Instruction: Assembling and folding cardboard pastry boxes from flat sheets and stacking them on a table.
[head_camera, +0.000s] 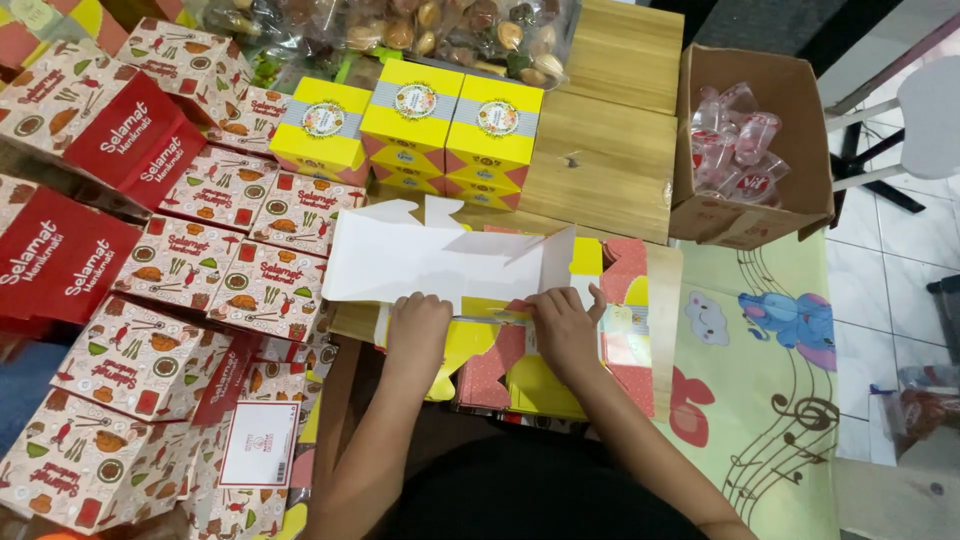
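A flat, unfolded cardboard box blank (430, 255), white on its inner side, lies in front of me on a stack of yellow and red flat blanks (620, 345). My left hand (418, 328) presses on the blank's near edge with fingers curled. My right hand (563, 325) pinches a flap of the same blank near its right fold. Three folded yellow boxes (410, 125) stand in a row just beyond the blank.
Many red and white patterned boxes (170, 280) are piled at the left. A brown carton (750, 150) with clear plastic cups stands at the right on a wooden board (600, 150). Bags of pastries (400, 30) lie at the back. A cartoon-printed mat (770, 400) covers the right side.
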